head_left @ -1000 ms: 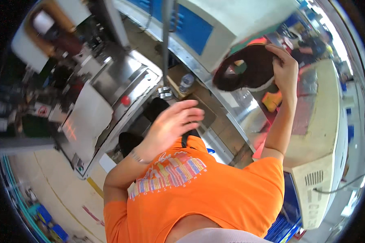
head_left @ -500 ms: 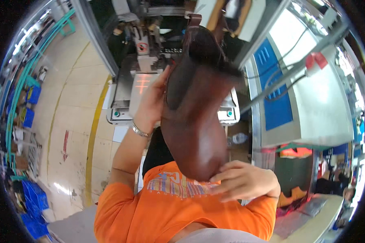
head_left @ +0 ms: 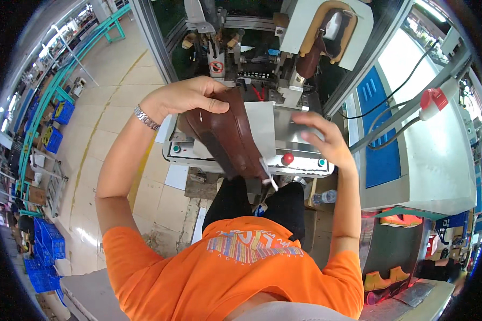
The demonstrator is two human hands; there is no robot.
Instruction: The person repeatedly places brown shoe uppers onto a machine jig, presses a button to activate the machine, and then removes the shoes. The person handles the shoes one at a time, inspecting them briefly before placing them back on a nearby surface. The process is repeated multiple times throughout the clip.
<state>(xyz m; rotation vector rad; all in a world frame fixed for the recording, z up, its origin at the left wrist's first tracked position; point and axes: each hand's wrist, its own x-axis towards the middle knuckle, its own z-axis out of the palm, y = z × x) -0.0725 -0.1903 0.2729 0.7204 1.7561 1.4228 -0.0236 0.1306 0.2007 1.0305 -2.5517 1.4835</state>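
My left hand (head_left: pixel 195 99) is closed around the upper end of a brown leather boot (head_left: pixel 241 125), its thumb pressed on the leather. The boot hangs at a slant over the front of the machine, with a dark panel along its side. A whitish strip sticks out at its lower end, near my knees. My right hand (head_left: pixel 326 139) is apart from the boot, above the right side of the metal machine table (head_left: pixel 292 136). Its fingers are spread, slightly blurred, and hold nothing.
A red button (head_left: pixel 288 158) and green buttons sit on the machine's front edge. Behind, a second brown boot piece (head_left: pixel 308 61) is at a tan-edged pad (head_left: pixel 311 35). To the right stands a white and blue cabinet (head_left: pixel 423 155); below it, orange boots (head_left: pixel 385 278) lie on a dark surface.
The boot has been turned over and moved away from my body, toward the machine. My right hand has left its toe and moved forward over the machine table. The view has shifted.
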